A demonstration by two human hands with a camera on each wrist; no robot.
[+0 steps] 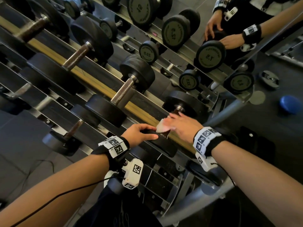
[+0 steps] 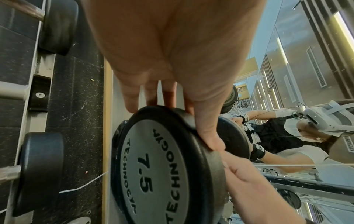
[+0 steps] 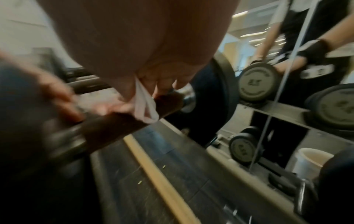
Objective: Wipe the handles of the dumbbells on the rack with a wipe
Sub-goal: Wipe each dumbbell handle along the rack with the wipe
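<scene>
The 7.5 dumbbell lies at the right end of the rack's upper tier (image 1: 98, 82). My left hand (image 1: 147, 131) grips its near black head (image 2: 159, 166): the fingers (image 2: 132, 104) curl over the rim and the thumb lies across the face edge. My right hand (image 1: 173, 122) holds a white wipe (image 1: 162, 126) against the dark brown handle (image 3: 114, 122) between the two heads. The wipe (image 3: 145, 104) hangs folded from my right fingers round the handle. The far head (image 1: 186, 104) stands just beyond my right hand. The right wrist view is blurred.
More dumbbells (image 1: 121, 94) lie in a row to the left along the yellow-striped tier, and smaller ones (image 1: 65, 138) on the lower tier. A mirror behind the rack reflects it. A blue disc (image 1: 288, 104) and a weight plate (image 1: 269, 79) lie on the floor at right.
</scene>
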